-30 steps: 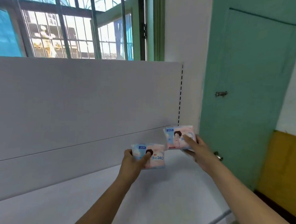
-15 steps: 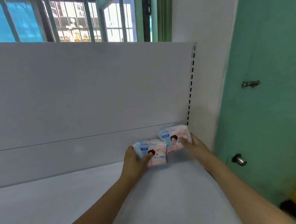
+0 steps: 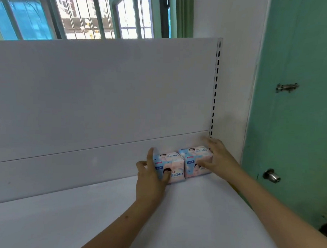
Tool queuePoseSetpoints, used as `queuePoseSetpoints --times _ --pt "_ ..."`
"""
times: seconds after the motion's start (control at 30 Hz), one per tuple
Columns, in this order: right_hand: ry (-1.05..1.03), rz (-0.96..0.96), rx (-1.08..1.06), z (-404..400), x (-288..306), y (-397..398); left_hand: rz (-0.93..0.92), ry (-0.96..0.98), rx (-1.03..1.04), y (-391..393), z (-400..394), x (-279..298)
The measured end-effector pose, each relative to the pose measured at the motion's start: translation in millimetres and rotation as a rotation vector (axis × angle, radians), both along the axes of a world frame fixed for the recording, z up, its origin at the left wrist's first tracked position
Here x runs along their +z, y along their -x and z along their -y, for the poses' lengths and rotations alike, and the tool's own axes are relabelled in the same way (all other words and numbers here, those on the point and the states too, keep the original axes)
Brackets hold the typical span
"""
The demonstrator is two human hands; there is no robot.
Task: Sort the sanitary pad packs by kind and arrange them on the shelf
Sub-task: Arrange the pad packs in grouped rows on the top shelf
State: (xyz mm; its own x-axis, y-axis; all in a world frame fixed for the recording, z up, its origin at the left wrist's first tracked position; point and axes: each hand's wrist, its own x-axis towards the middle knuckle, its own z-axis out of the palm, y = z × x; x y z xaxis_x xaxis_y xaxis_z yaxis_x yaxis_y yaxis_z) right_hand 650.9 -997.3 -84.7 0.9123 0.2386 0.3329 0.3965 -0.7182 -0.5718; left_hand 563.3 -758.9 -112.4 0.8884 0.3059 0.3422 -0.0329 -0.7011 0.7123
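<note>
Two pink-and-blue sanitary pad packs marked "240" stand side by side on the white shelf (image 3: pixel 184 208), against its back panel at the far right corner. My left hand (image 3: pixel 150 177) grips the left pack (image 3: pixel 173 166), thumb on its front and fingers at its left side. My right hand (image 3: pixel 216 159) holds the right pack (image 3: pixel 194 158), thumb across its front and fingers over its right end. The two packs touch each other.
The white back panel (image 3: pixel 104 94) rises behind the shelf, with a slotted upright (image 3: pixel 216 85) at its right end. A green door (image 3: pixel 296 110) with a metal knob (image 3: pixel 271 176) stands just right of the shelf. A barred window (image 3: pixel 79 15) is above.
Both hands carried the packs from mid-air down and back to the shelf's rear right corner. The packs now rest on the shelf, touching each other.
</note>
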Motion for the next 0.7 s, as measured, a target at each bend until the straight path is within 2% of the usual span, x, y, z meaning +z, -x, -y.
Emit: queuePoseSetpoints --times 0.07,0.1,0.13,0.27,0.37,0.47,0.6,0.7 --pt "0.321 0.138 -0.019 -7.8 0.0 3.4 -0.027 -0.087 -0.014 -1.3 2.0 0.7" --pt "0.413 0.168 -0.027 -12.3 -3.7 4.5 -0.046 -0.116 -0.013 -2.7 3.3 1.8" --pt "0.42 0.168 -0.036 -16.9 -8.1 5.8 -0.058 -0.128 -0.012 -4.7 4.5 2.5" --pt "0.284 0.19 -0.08 -26.4 -17.3 12.2 -0.089 -0.127 -0.027 -9.6 7.2 5.2" --pt "0.367 0.157 -0.085 -23.7 -11.9 14.2 -0.149 -0.194 -0.043 -8.6 4.6 11.5" --pt "0.439 0.143 -0.121 -22.8 -3.5 21.2 -0.126 -0.388 0.018 -2.8 4.0 18.3" --pt "0.281 0.137 -0.202 -22.4 14.1 33.0 0.053 -0.423 -0.08 11.2 19.1 36.4" --pt "0.075 0.129 -0.21 -23.2 31.3 49.1 0.086 -0.38 -0.224 22.4 31.9 49.9"
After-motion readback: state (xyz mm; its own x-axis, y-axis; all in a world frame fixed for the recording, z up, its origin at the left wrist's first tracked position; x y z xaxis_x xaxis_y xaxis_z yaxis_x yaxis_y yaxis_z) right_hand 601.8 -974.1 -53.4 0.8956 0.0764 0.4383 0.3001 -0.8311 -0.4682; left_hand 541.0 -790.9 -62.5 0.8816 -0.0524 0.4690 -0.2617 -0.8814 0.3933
